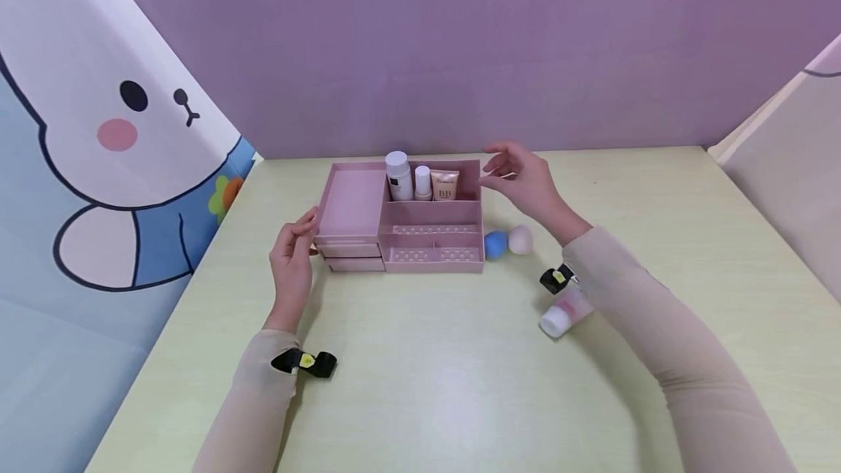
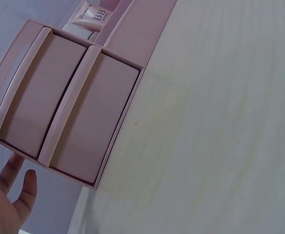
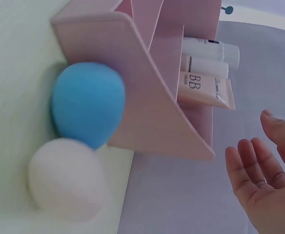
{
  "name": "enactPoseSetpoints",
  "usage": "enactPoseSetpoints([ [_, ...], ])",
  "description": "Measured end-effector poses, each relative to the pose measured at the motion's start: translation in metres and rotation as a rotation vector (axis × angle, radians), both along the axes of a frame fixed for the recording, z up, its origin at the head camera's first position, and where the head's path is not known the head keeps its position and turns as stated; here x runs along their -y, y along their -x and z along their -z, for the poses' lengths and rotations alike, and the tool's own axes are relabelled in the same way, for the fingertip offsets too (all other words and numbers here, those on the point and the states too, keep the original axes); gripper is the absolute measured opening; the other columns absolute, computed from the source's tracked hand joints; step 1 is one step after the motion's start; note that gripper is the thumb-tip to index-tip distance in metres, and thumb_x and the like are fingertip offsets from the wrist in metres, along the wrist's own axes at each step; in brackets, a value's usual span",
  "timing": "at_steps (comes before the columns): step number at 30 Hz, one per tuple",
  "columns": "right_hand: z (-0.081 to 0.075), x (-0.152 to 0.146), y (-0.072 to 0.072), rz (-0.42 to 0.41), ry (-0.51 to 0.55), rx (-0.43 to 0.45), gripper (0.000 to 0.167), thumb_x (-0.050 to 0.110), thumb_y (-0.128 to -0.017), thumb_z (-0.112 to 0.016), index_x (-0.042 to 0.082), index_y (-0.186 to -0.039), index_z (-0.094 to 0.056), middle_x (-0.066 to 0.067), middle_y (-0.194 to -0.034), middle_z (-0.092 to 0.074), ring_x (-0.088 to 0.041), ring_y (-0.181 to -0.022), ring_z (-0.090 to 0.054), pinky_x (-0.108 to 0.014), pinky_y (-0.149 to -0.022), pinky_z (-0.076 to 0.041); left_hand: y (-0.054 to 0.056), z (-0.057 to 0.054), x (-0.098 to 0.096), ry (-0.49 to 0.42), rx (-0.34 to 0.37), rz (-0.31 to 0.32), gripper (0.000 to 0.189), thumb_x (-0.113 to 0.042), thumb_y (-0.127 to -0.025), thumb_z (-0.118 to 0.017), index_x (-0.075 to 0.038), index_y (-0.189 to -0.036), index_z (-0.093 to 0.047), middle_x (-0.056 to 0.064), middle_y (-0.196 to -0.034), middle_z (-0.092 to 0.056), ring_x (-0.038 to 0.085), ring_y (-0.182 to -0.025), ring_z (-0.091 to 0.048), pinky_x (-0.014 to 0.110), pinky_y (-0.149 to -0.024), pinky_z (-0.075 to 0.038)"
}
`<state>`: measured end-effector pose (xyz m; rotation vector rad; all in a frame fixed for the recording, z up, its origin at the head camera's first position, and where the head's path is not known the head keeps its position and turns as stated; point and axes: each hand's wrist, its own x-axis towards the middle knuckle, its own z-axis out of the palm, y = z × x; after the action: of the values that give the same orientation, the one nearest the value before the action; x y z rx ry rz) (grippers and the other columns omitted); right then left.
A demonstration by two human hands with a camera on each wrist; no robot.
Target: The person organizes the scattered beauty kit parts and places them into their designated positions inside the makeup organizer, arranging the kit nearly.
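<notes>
A pink desktop organizer (image 1: pixel 351 199) with two drawers at its left stands on the table. My left hand (image 1: pixel 292 258) is at its left side, fingers against or just beside the wall; the left wrist view shows the drawer fronts (image 2: pixel 96 117) above the fingers. By the back right corner my right hand (image 1: pixel 525 181) hovers with loosely bent fingers and nothing between them. In the rear compartment stand a white bottle (image 1: pixel 399 177), a smaller white-capped bottle (image 1: pixel 423 185) and a BB cream tube (image 1: pixel 444 185). The front compartments hold nothing visible.
A blue makeup sponge (image 1: pixel 496 244) and a pale pink one (image 1: pixel 520 239) lie beside the organizer's right wall. Under my right forearm, a white-capped pink tube (image 1: pixel 565 312) lies on the table (image 1: pixel 427 385). A purple backdrop (image 1: pixel 420 57) rises behind.
</notes>
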<state>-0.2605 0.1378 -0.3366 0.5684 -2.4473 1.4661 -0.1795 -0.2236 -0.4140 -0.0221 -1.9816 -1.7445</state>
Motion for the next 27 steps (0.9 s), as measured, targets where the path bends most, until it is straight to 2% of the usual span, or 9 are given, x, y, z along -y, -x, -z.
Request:
enactPoseSetpoints([
  [5, 0.003, -0.015, -0.007, 0.005, -0.021, 0.049, 0.045, 0.004, -0.088, -0.075, 0.001, -0.129, -0.057, -0.021, -0.104, -0.069, -0.021, -0.092, -0.065, -0.018, -0.076, -0.049, -0.001, 0.0, 0.0, -0.001, 0.009, 0.007, 0.025, -0.016, -0.106, -0.046, 0.005, -0.115, -0.059, 0.002, -0.139, -0.06, 0.014, -0.12, -0.056, 0.028, -0.078, -0.045],
  [15, 0.01, -0.036, -0.022, 0.004, -0.081, 0.121, 0.05, 0.007, -0.086, -0.078, 0.002, -0.13, -0.057, -0.02, -0.103, -0.069, -0.011, -0.084, -0.063, -0.018, -0.074, -0.047, -0.004, -0.002, 0.0, -0.003, 0.027, 0.01, 0.027, -0.017, -0.106, -0.046, 0.005, -0.116, -0.058, -0.001, -0.139, -0.06, 0.011, -0.122, -0.054, 0.028, -0.08, -0.044],
  [22, 0.015, -0.051, -0.032, 0.013, -0.129, 0.17, 0.052, 0.009, -0.086, -0.078, 0.002, -0.132, -0.055, -0.018, -0.103, -0.069, -0.01, -0.084, -0.062, -0.018, -0.072, -0.046, -0.004, -0.002, 0.0, -0.008, 0.03, 0.011, 0.027, -0.018, -0.106, -0.046, 0.004, -0.116, -0.058, 0.0, -0.14, -0.059, 0.011, -0.122, -0.054, 0.027, -0.08, -0.044],
  [27, 0.016, -0.064, -0.042, 0.013, -0.194, 0.214, 0.053, 0.012, -0.087, -0.078, 0.002, -0.133, -0.054, -0.017, -0.106, -0.068, -0.017, -0.089, -0.062, -0.02, -0.072, -0.047, -0.003, -0.002, 0.0, -0.006, 0.035, 0.011, 0.026, -0.018, -0.106, -0.046, 0.004, -0.115, -0.058, -0.001, -0.139, -0.06, 0.011, -0.121, -0.055, 0.027, -0.079, -0.045],
])
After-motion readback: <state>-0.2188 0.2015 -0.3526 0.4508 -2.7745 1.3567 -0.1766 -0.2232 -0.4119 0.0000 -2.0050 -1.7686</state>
